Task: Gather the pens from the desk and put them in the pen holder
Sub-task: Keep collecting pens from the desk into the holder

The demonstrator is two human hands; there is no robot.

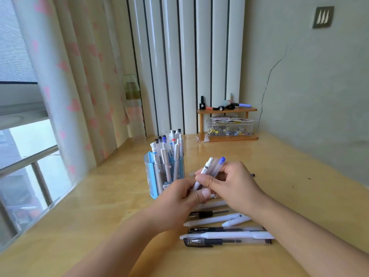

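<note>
Grip: my right hand point(229, 182) has its fingers curled round a small bundle of pens point(213, 166), a white-capped one and a blue-capped one showing at the top, with at least one clear barrel between them; exact count I cannot tell. My left hand point(179, 194) meets the bundle from below, thumb and fingers pinching its lower ends. Both hands are raised above the tabletop point(99, 206), the bundle tilted with caps up and away from me.

Just left of the bundle stands the pen holder point(159, 176), a clear blue cup, upright, near the window edge of the tabletop. It is already well stocked: many pens stand in it, caps up, leaning this way and that.

Below my hands a row of loose pens point(225, 234) lies flat on the tabletop, side by side: white barrels, black ones, a clear one with a black grip section nearest me. A further dark pen tip point(252, 174) shows beyond my right hand.

Judgement: task past its midpoint. Bundle in hand not yet in the holder; roughly seven or more pens left to gather.

Background: a small wooden shelf point(227, 124) with oddments at the far wall.
</note>
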